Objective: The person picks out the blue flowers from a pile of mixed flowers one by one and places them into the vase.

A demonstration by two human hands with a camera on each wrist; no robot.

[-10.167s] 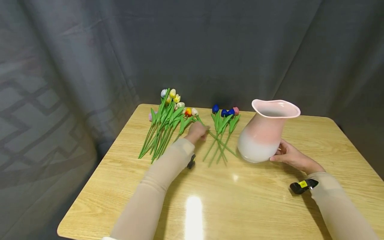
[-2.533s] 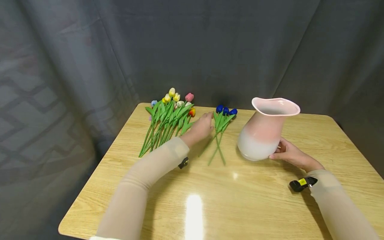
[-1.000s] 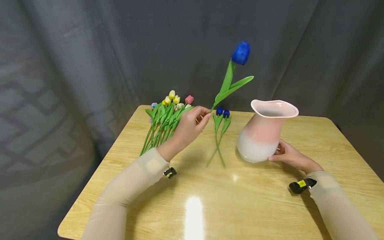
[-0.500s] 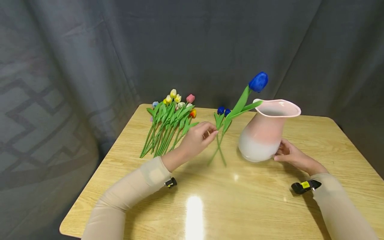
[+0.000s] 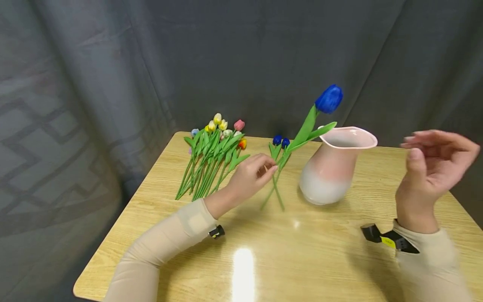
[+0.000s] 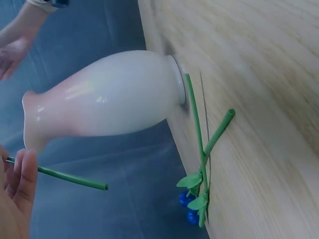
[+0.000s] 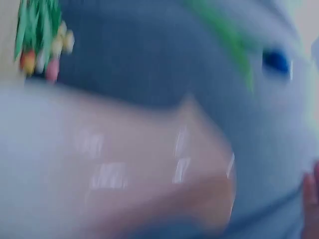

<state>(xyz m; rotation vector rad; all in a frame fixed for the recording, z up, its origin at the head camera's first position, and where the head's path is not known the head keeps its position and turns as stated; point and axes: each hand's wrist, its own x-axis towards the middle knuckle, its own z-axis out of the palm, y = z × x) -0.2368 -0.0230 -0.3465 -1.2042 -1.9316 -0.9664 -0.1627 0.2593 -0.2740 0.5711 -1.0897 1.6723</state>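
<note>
My left hand (image 5: 250, 176) pinches the green stem of a blue tulip (image 5: 329, 99) between thumb and fingers. The bloom leans up and right, close to the rim of a pink-and-white vase (image 5: 328, 172). In the left wrist view, the stem's cut end (image 6: 94, 184) pokes out below the fingers, apart from the vase. My right hand (image 5: 434, 176) is raised right of the vase, fingers loosely bent, holding nothing. The right wrist view is blurred; the vase (image 7: 134, 159) fills much of it. Two more blue tulips (image 5: 281, 141) lie on the table with stems crossed.
A pile of tulips (image 5: 213, 155) in white, yellow, pink, orange and pale blue lies at the back left of the wooden table (image 5: 294, 260). Behind the table hangs a dark grey curtain (image 5: 264, 63).
My left hand has picked one blue tulip off the table and brought its bloom rightward toward the vase. My right hand has let go of the vase's base and risen to the right.
</note>
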